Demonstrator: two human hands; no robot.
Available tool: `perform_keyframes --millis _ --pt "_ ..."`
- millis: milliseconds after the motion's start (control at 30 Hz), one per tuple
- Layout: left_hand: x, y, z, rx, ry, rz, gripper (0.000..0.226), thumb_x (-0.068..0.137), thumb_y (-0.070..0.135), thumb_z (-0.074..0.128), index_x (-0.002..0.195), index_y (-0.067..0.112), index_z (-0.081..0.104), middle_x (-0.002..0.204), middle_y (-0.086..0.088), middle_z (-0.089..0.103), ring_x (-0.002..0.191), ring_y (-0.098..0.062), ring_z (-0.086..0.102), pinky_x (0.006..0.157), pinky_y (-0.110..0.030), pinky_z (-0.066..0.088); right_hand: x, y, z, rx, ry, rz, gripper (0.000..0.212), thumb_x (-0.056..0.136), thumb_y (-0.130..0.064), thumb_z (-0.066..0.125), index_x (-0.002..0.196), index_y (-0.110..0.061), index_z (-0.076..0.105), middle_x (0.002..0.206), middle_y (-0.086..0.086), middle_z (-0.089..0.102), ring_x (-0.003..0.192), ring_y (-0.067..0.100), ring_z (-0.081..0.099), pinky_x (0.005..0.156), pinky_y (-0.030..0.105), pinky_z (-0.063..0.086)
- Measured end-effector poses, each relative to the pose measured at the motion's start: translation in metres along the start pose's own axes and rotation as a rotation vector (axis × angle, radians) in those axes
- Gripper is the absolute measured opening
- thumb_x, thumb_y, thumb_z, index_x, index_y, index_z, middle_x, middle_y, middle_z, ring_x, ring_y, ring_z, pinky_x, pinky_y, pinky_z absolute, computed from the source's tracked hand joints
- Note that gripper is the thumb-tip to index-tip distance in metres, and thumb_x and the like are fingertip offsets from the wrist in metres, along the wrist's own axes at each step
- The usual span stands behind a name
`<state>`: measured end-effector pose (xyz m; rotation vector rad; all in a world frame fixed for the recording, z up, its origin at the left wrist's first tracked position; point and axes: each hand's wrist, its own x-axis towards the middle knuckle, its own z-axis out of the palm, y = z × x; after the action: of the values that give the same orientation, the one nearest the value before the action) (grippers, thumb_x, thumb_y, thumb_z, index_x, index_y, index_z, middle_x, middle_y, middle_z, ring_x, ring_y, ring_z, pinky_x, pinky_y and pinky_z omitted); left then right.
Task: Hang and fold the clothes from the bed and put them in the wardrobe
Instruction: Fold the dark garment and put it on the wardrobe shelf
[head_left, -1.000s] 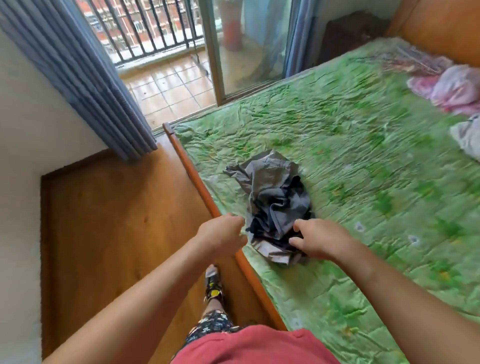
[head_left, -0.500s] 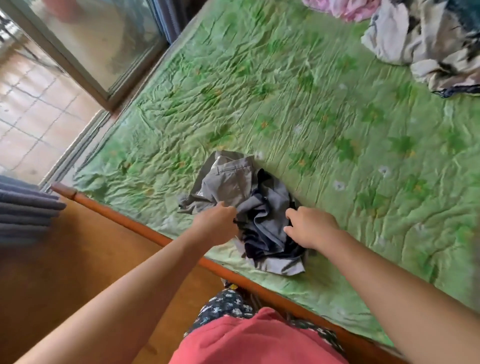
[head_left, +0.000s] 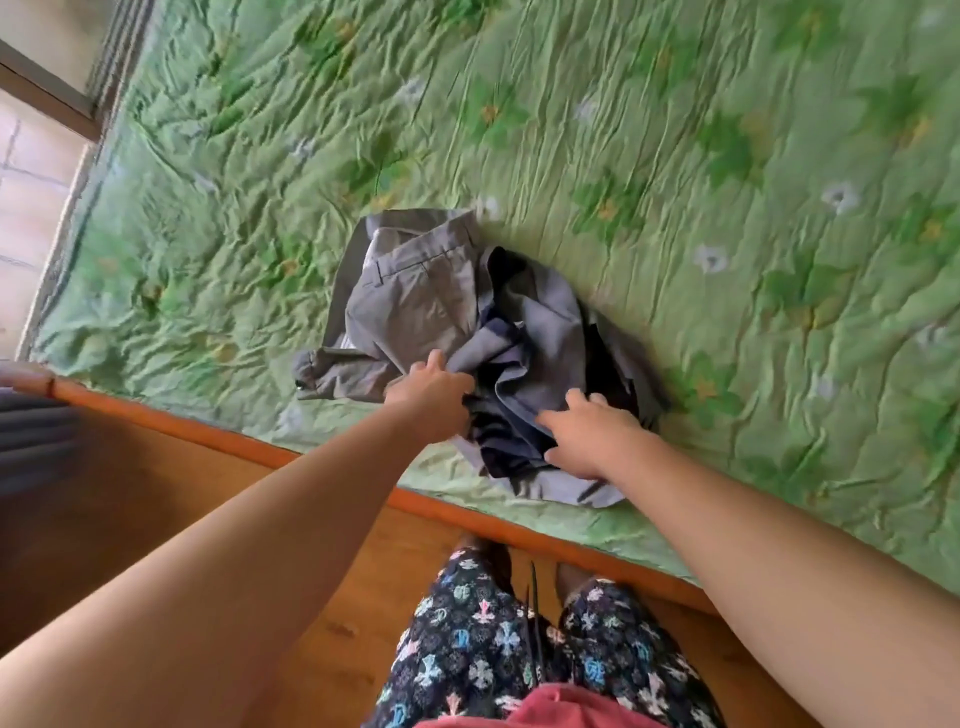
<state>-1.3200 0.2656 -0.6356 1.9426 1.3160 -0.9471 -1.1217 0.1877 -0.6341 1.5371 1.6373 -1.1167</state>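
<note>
Item under inspection: crumpled grey cotton trousers (head_left: 415, 296), waistband and belt loops facing up, lying in a heap on the bed close to its near edge. A dark navy garment (head_left: 498, 441) is tangled into the heap on the near side; its kind cannot be determined.

Left grip (head_left: 434, 395): clenched on a fold of the grey trousers at the heap's near-left side, fingers curled into the cloth.

Right grip (head_left: 592, 436): released, fingers spread and resting on top of the grey cloth at the heap's near-right side, just above the navy folds.

Support: green quilted bedspread with leaf and flower print (head_left: 675, 156), wrinkled throughout. It is bordered on the near side by an orange-brown wooden bed rail (head_left: 234, 441), which runs diagonally across the view.

Surroundings: brown wooden floor (head_left: 156, 509) beside the rail. The person stands against the rail in dark patterned shorts (head_left: 467, 654) and a red top (head_left: 545, 709). A window frame (head_left: 47, 98) is at the upper left.
</note>
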Motion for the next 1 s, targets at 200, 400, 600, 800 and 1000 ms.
perform_keyframes --millis 200,400,600,800,1000 --pt "0.053 0.0 0.016 -0.13 0.002 0.014 0.031 0.094 0.028 0.049 0.122 0.026 0.062 0.132 -0.011 0.046 0.12 -0.039 0.048 0.097 -0.041 0.045 0.037 -0.005 0.027 -0.179 -0.182 0.068 0.054 0.103 -0.022 0.042 0.154 -0.033 0.03 0.165 0.007 -0.016 0.151 0.04 -0.008 0.107 0.064 0.031" --pt "0.037 0.005 -0.001 -0.427 0.275 -0.012 0.023 0.088 0.016 0.056 0.098 0.02 0.077 0.102 -0.002 0.072 0.093 -0.026 0.064 0.08 -0.031 0.05 0.025 0.011 0.025 0.163 0.432 0.041 0.024 0.091 -0.005 0.051 0.113 -0.011 0.06 0.119 0.007 0.052 0.107 0.032 0.061 0.083 0.043 0.05" --pt "-0.01 0.004 -0.043 -0.596 0.393 0.045 0.023 0.084 0.003 0.058 0.098 0.02 0.065 0.085 0.01 0.057 0.08 -0.016 0.055 0.07 -0.026 0.041 -0.029 0.033 -0.035 0.665 0.841 0.098 0.018 0.085 0.002 0.05 0.077 -0.012 0.059 0.085 0.008 0.06 0.079 0.033 0.057 0.069 0.039 0.045" --pt "-0.058 0.013 -0.086 -0.35 0.39 0.16 0.047 0.083 0.008 0.055 0.126 0.028 0.057 0.113 -0.006 0.052 0.088 -0.023 0.057 0.075 -0.03 0.044 -0.121 0.032 -0.113 0.769 1.01 0.038 0.029 0.075 0.008 0.04 0.066 -0.015 0.055 0.069 0.0 0.06 0.067 0.019 0.054 0.059 0.032 0.041" --pt "-0.108 0.047 -0.145 -0.395 0.392 0.315 0.081 0.084 0.035 0.077 0.152 0.029 0.032 0.132 -0.002 0.039 0.106 -0.026 0.056 0.088 -0.036 0.051 -0.231 0.007 -0.169 0.626 1.145 -0.207 0.028 0.07 0.003 0.034 0.061 -0.016 0.052 0.058 -0.003 0.053 0.057 0.011 0.049 0.052 0.027 0.036"
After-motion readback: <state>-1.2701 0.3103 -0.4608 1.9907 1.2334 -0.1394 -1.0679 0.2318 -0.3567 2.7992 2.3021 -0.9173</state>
